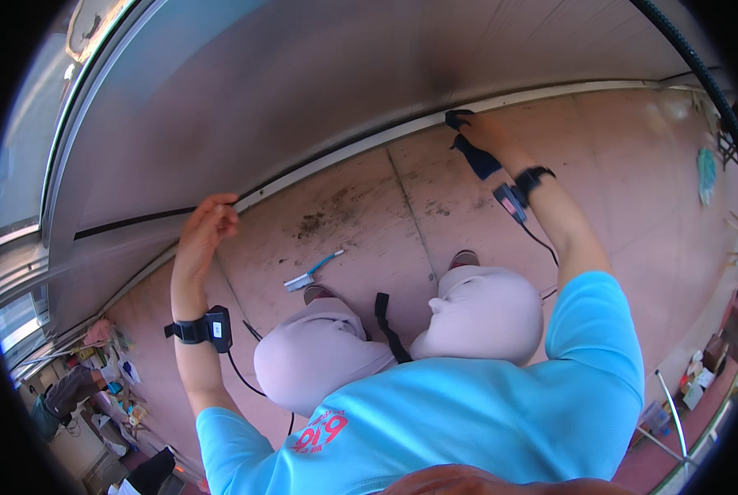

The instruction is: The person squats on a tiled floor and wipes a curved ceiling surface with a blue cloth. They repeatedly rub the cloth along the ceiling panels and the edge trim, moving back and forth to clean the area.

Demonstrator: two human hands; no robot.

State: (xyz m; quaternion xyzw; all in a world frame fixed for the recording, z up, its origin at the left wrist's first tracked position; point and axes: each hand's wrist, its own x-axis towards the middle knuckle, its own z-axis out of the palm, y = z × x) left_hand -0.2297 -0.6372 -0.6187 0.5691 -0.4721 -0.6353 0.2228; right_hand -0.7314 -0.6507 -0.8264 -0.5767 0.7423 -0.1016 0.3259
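Observation:
My right hand (485,135) grips a dark cloth (477,158) and presses one bunched end of it on the pale rail (400,131) along the foot of a metal panel. The rest of the cloth hangs down below my fingers. At the left, my left hand (207,228) is empty, its fingers loosely bent and a little apart. Its fingertips are by the lower edge of the metal panel (282,93); whether they touch it I cannot tell. A brush (300,281) with a blue handle and pale bristles lies on the floor by my left shoe.
Dark dirt (313,224) is scattered over the pinkish floor (629,185) below the rail. Cables run from the devices strapped to my wrists. A dark hose (690,52) crosses the upper right. A green bag (706,176) lies at far right. Another person (72,393) is at lower left among clutter.

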